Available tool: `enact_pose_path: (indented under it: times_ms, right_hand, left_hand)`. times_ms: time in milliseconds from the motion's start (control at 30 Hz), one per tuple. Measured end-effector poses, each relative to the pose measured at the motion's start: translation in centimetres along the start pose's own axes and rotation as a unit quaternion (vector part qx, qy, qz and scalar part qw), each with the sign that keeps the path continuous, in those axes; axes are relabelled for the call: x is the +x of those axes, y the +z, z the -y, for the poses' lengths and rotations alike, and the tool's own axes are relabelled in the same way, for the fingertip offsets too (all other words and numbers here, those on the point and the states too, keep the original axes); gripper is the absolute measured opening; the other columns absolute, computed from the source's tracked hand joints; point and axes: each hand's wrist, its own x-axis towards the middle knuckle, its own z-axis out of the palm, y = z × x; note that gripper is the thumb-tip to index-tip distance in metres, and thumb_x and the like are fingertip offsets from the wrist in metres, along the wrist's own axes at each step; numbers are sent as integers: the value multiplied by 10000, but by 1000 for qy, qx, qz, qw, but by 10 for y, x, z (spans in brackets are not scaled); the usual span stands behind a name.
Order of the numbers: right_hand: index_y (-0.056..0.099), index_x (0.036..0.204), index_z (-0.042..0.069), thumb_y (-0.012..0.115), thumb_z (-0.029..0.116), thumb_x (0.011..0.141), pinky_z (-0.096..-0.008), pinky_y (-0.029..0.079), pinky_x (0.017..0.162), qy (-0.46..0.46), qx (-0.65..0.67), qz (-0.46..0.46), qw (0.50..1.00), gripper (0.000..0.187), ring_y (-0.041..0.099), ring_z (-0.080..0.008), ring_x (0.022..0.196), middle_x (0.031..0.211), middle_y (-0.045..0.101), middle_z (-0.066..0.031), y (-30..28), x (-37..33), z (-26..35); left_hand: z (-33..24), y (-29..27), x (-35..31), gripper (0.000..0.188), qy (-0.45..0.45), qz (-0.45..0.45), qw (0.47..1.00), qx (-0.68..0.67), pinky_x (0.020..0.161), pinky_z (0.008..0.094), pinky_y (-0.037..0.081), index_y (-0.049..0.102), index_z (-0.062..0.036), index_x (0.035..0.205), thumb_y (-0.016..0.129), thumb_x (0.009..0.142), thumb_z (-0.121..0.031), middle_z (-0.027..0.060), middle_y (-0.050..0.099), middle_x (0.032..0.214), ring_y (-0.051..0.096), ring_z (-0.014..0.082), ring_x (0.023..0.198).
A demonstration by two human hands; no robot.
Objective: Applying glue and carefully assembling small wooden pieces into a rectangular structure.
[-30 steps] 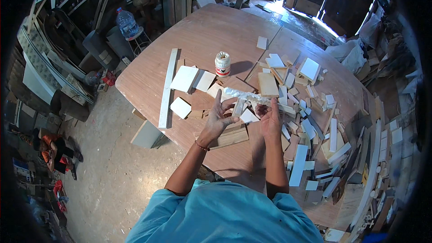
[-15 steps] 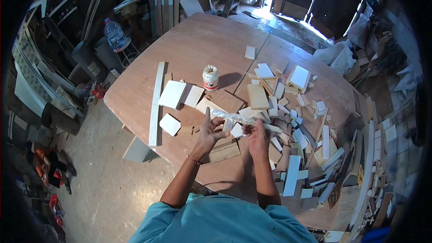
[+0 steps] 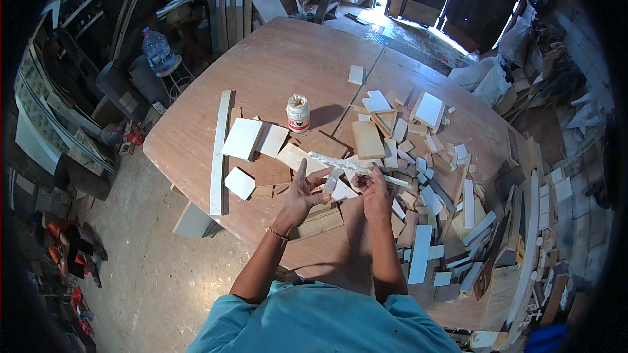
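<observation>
White-smeared stick [image 3: 331,160] sits in the right hand [image 3: 376,197], fingertips and thumb pinched on it, its bare end poking out toward 3 o'clock (clock centred on the hands). Left hand [image 3: 301,199] half curled, thumb and fingers wide apart, gripping a small pale block [image 3: 332,180] just under the stick; whether block and stick touch, can't tell. Plain wood block [image 3: 317,224] on the table [image 3: 281,52] at 7 o'clock, near the left wrist with its beaded bracelet [image 3: 278,233]. Jar [image 3: 298,117], white with a red-marked label, stands upright at 11, top smeared. White-faced board [image 3: 243,138] at 10, long pale strip [image 3: 220,157] beyond it near the table edge. Small white tile [image 3: 356,74] at 12, well apart. Heap of mixed offcuts [image 3: 428,173] spreads from 1 round to 4, with a long white piece [image 3: 420,253] at 4. Off the table: big clear bottle [image 3: 157,51] on a stool [image 3: 171,65] at 10, pale sacks [image 3: 487,82] at 2, dark doors [image 3: 484,3] at 1. Another person [image 3: 62,242], orange top, between 8 and 9, detail too dim.
</observation>
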Motion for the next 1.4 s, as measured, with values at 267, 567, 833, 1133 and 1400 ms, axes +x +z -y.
enact_pose_path:
  times_ms: [267, 567, 833, 1133, 1400]
  right_hand:
    - [505, 859, 49, 492, 223, 832, -295, 457, 613, 9, -3, 28, 1000, 176, 575, -179, 678, 759, 585, -95, 7, -13, 2]
    - [511, 887, 20, 503, 217, 829, -291, 465, 607, -9, 11, -12, 1000, 206, 581, -188, 659, 760, 587, -108, 6, 11, -1]
    - [507, 873, 29, 509, 193, 821, -308, 468, 576, -5, -13, 26, 1000, 172, 574, -194, 617, 744, 580, -104, 17, -7, -1]
    - [524, 854, 18, 528, 133, 809, -286, 476, 559, -45, -20, -11, 999, 124, 588, -197, 620, 754, 590, -130, 16, 14, 0]
    - [523, 872, 20, 528, 139, 803, -320, 473, 587, -44, -7, 56, 997, 138, 582, -217, 656, 793, 572, -109, 11, -3, -3]
  left_hand:
    - [6, -6, 6, 1064, 51, -13, 998, -29, 754, 307, 462, -125, -12, 1302, 682, 611, 41, 221, 379, 1216, 448, 263, 1048]
    - [3, -7, 4, 1102, 23, -8, 999, -31, 759, 326, 460, -159, 6, 1284, 700, 594, 29, 192, 424, 1192, 442, 278, 1053]
    - [2, -10, 8, 1087, 35, -48, 997, -41, 806, 297, 418, -88, 1, 1306, 708, 567, 52, 186, 453, 1174, 450, 247, 1064]
    - [-2, -13, 9, 1140, 1, 30, 998, -51, 887, 329, 373, -184, 49, 1260, 729, 579, -16, 194, 435, 1192, 437, 267, 1075]
    - [-3, -17, 8, 1103, -13, 17, 995, -92, 707, 277, 474, -82, 26, 1300, 732, 556, 12, 208, 445, 1169, 480, 231, 1024]
